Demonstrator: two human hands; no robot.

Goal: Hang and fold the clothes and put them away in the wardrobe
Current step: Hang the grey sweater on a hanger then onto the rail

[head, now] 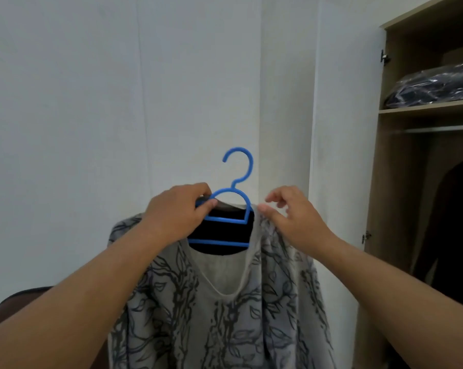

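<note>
A grey shirt (225, 310) with a dark branch-and-leaf print hangs on a blue plastic hanger (237, 179), held up in front of a white wall. My left hand (177, 211) grips the hanger's left shoulder together with the shirt's neckline. At the shirt's right shoulder, my right hand (291, 214) pinches the fabric between thumb and fingers, right by the hanger's right end. The hook points up, free of any rail. The open wardrobe (401, 155) stands to the right.
Inside the wardrobe a shelf (425, 109) carries a dark bundle wrapped in plastic (435, 86). Below it runs a metal rail (438, 128), and a dark garment (454, 222) hangs there. The white wardrobe door (342, 129) stands open. A dark chair back (20, 299) shows at lower left.
</note>
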